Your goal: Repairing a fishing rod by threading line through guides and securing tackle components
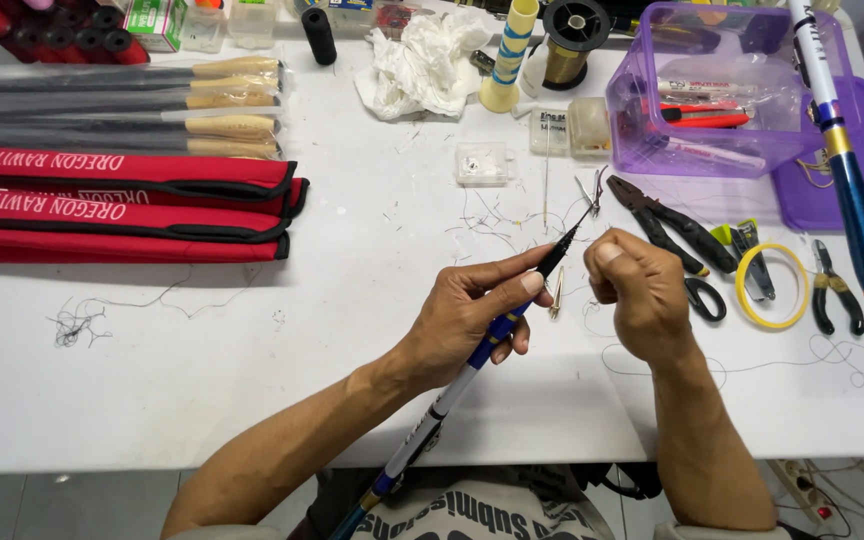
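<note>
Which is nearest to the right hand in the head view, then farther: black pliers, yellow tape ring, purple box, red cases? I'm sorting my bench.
From the right hand:
1. Black pliers, just above-right of it.
2. Yellow tape ring, farther right.
3. Purple box, up at the table's far side.
4. Red cases, far left.

You see a glossy blue-and-white rod [472, 365], matt red cloth sleeves [122, 205], a translucent purple plastic box [727, 150], and wooden handles [237, 105].

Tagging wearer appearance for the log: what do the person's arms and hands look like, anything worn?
Both forearms are bare: no sleeves, gloves, watch or visible rings on the left hand or right hand. Short fingernails. A printed garment shows at the bottom edge.
</note>
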